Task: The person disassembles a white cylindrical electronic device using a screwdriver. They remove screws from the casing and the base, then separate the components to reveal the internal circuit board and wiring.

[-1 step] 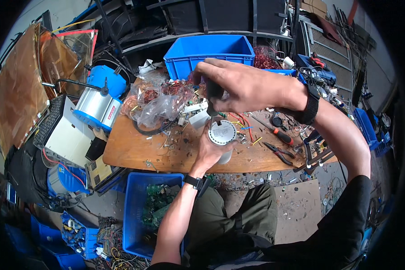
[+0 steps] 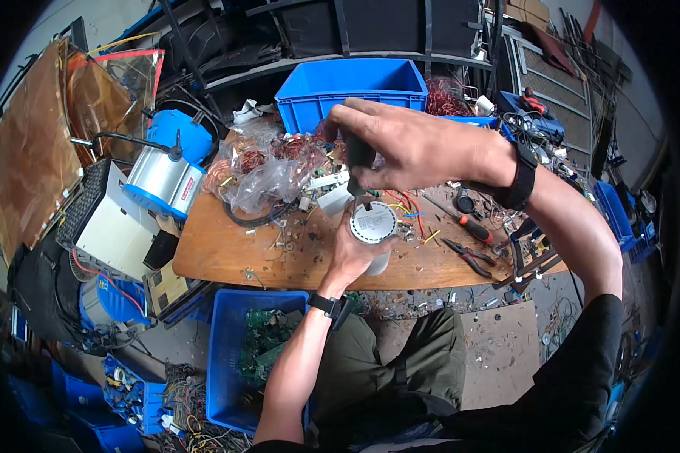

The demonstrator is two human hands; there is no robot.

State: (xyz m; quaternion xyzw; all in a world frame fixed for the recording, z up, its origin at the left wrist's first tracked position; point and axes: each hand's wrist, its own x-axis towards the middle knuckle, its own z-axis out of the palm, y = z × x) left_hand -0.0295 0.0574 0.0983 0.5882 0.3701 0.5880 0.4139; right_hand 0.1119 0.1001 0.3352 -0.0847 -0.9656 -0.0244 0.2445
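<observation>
Two hands work over the bench (image 2: 227,249) in our head view: our left hand (image 2: 353,253) grips a white canister (image 2: 373,224) upright, just above the edge. Our right hand (image 2: 408,143) clasps a dark tool (image 2: 359,162) whose tip touches the canister's top, which we judge unopened, so the prying looks barely begun.

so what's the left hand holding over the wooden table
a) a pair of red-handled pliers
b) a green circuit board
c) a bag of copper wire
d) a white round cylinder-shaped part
d: the left hand wraps from below around a white cylindrical part with a round top face, while the right hand presses a dark tool down onto it above the wooden table.
</observation>
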